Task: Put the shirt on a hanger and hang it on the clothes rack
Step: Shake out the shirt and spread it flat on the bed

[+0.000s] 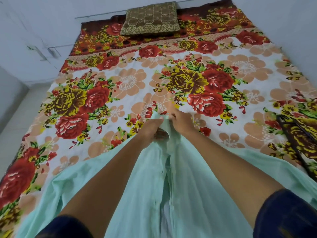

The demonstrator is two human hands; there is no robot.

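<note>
A pale mint-green shirt (pixel 151 189) lies spread on the flowered bedsheet (pixel 120 86), its open front placket facing up and running toward me. My left hand (pixel 152 129) grips the shirt's far end near the collar, bunching the fabric. My right hand (pixel 181 121) pinches the same end from the other side, fingers closed on the cloth. Both forearms stretch out over the shirt. No hanger is clearly visible, and no clothes rack is in view.
A brown embroidered pillow (pixel 150 18) rests at the head of the bed. A dark edged object covered in the same flower pattern (pixel 301 140) sits at the right edge. White walls surround the bed, with floor (pixel 15 121) to the left.
</note>
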